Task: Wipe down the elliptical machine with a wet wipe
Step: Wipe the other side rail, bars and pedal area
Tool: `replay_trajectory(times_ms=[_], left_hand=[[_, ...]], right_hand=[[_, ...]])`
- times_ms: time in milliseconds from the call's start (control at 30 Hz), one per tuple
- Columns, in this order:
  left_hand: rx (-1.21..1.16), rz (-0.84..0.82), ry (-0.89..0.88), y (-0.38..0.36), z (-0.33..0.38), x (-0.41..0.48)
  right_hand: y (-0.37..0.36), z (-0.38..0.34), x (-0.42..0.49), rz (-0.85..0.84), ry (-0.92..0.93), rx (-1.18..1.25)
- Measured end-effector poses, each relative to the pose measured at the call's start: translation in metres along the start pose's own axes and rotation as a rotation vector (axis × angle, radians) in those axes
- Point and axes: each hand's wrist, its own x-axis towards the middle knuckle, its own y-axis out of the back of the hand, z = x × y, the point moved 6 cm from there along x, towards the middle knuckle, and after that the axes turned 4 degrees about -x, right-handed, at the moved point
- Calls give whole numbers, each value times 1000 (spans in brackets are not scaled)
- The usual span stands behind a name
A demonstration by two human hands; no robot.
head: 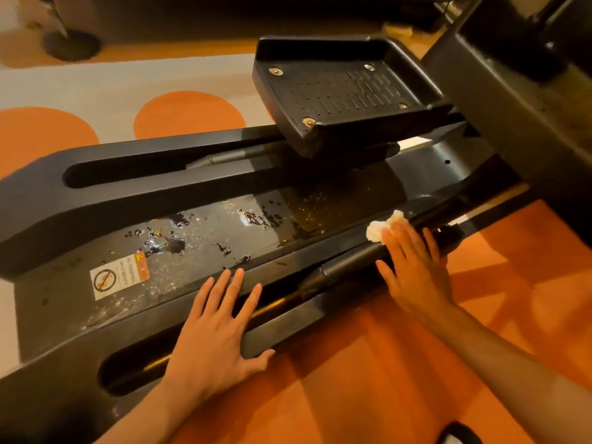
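The black base of the elliptical machine [205, 238] runs across the view, its flat middle panel spotted with dark wet stains. A black foot pedal [346, 91] stands above the far rail. My left hand [217, 328] lies flat with spread fingers on the near rail. My right hand [413, 267] presses a crumpled white wet wipe [379, 227] with straight fingers onto the dark roller bar [349, 261] of the near rail; most of the wipe sticks out beyond the fingertips.
A white and orange warning sticker [118, 277] sits on the panel at left. Orange floor [400, 363] with pale areas and round orange patches surrounds the machine. The machine's grey upright housing [519, 100] rises at right. A round dark stand base [70, 44] is far left.
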Motion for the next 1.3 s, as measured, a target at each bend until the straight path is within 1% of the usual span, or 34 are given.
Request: replay_trajectory(times_ms=[67,133,267,400,567,633,700,767,900,933,1000,1033,1067,1167,1233,1267,1300], left_hand=[[5,14,-5,-1,0,1],[3,26,-8,-1,0,2],[-2,34,-11,-1,2,1],[-19,20,2,-2,0,0],[-39,19,1,-2,-1,-1],[-54,28,5,-2,-3,-1],[-60,29,4,-1,-2,0],[-59,30,2,0,-2,0],[-58,4,5,-1,-2,0],[-57,-4,9,-1,-2,0],[-47,-10,14,-2,-3,1],[-40,-3,12,-2,-3,1],[-34,5,9,-3,-3,1],[-19,29,5,-1,-2,0],[-12,31,4,0,-2,1],[-5,33,5,-1,-2,2],[2,36,4,-1,-2,3]], right_hand=[[9,39,9,22,-86,-10],[12,55,18,53,-116,6],[13,38,26,38,-184,68],[13,-21,18,-50,-21,-19],[5,-99,-1,-125,130,3],[7,-105,-1,-134,159,-8],[10,-95,3,-133,163,-59],[11,-77,11,-153,79,-116],[12,-64,47,-371,-144,-188],[11,-65,58,-451,-184,-179],[7,-69,77,-648,-283,-65],[6,-72,82,-707,-341,11],[3,-72,87,-737,-390,68],[-9,-63,103,-753,-486,109],[-19,-51,117,-738,-541,170],[-26,-39,126,-747,-610,199],[-39,-26,135,-774,-720,327]])
